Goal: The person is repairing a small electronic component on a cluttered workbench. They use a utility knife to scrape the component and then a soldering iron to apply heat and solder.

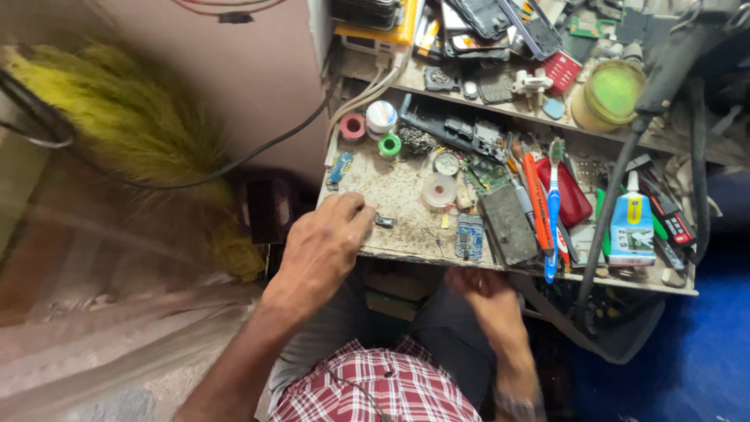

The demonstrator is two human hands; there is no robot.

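A small dark metal part is lying on the worn benchtop, just beyond the fingertips of the left hand, whose fingers are curling together toward it, not yet gripping; a clean pick likely calls for a slow pinch; the right hand, blurred below the bench edge, is loosely curled, its grip impossible to tell; a blue circuit board is resting between them; a tape roll is sitting farther off.

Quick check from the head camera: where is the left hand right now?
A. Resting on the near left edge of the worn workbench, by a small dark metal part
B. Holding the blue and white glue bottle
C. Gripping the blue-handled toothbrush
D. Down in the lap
A: the left hand rests on the near left edge of the worn workbench, fingertips beside the small dark metal part; the blue-handled toothbrush and the blue and white glue bottle lie untouched farther right.
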